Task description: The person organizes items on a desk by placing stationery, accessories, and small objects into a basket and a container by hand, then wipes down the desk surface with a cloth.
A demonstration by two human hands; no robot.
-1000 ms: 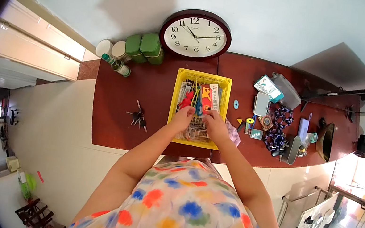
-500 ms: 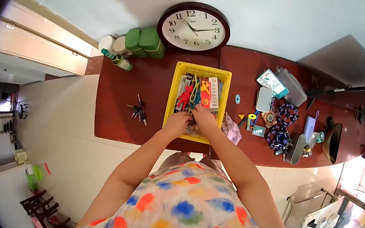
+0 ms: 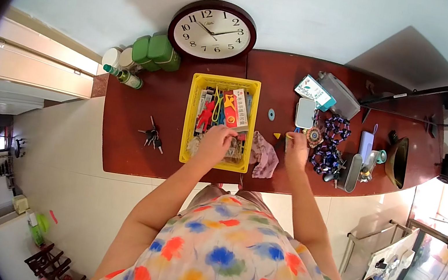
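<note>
- Yellow basket (image 3: 226,80): centre of frame, on worktop (image 3: 137,97); probably stiff, light plastic, best held by opposite rims.
- Left hand (image 3: 218,141): over the basket, fingers curled near a red-and-white packet (image 3: 236,110); cannot tell whether the grip pinches anything.
- Small yellow item (image 3: 289,137): right of centre, partly covered; likely light, best taken edgewise.
- Right hand (image 3: 296,150): fingertips at that item; grip's closure unclear.

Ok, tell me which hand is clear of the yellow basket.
The right hand, beyond the pink cloth; the left hand is over the basket.
</note>
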